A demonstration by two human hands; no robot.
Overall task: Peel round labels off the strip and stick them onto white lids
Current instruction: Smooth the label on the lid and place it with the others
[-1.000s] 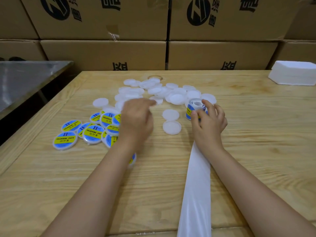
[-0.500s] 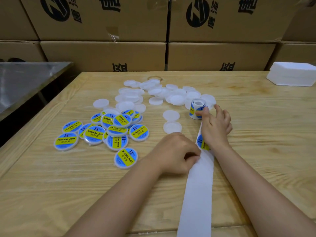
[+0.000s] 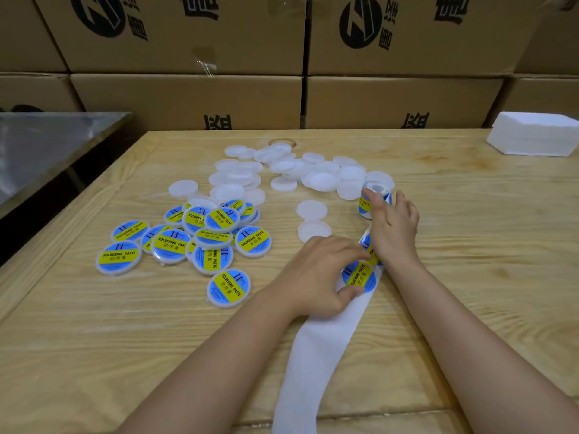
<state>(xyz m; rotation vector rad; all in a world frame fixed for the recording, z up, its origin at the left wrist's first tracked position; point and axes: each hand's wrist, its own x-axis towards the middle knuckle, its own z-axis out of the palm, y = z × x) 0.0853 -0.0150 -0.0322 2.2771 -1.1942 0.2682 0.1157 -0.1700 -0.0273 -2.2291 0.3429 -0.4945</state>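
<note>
- Since 0.5 s ago the white paper backing strip (image 3: 316, 364) has been drawn nearer the person, baring 1 more round blue-and-yellow label (image 3: 359, 278); the left hand (image 3: 316, 274) has closed in on it.
- Left hand: thumb and index finger pinch that label at its rim, the other fingers curled over the strip.
- Right hand (image 3: 393, 228): fingers spread, its heel on the strip, its index fingertip touching the small roll of labels (image 3: 363, 208) at its 12 o'clock.
- The strip runs from the roll at 1 o'clock under both hands to the near edge of the pale wooden worktop (image 3: 125, 339) at 6 o'clock.
- Bare white plastic lids (image 3: 319, 180) lie heaped at 12 o'clock; 2 more lie singly just beyond the left hand.
- Labelled lids (image 3: 170, 245) overlap in a cluster at 9 o'clock of the left hand, 1 apart, nearer the wrist.
- Brown cardboard boxes (image 3: 188, 98) stand stacked behind at 12 o'clock, a white foam block (image 3: 535, 137) sits at 2 o'clock, and a steel table (image 3: 47, 142) stands at 10 o'clock.
</note>
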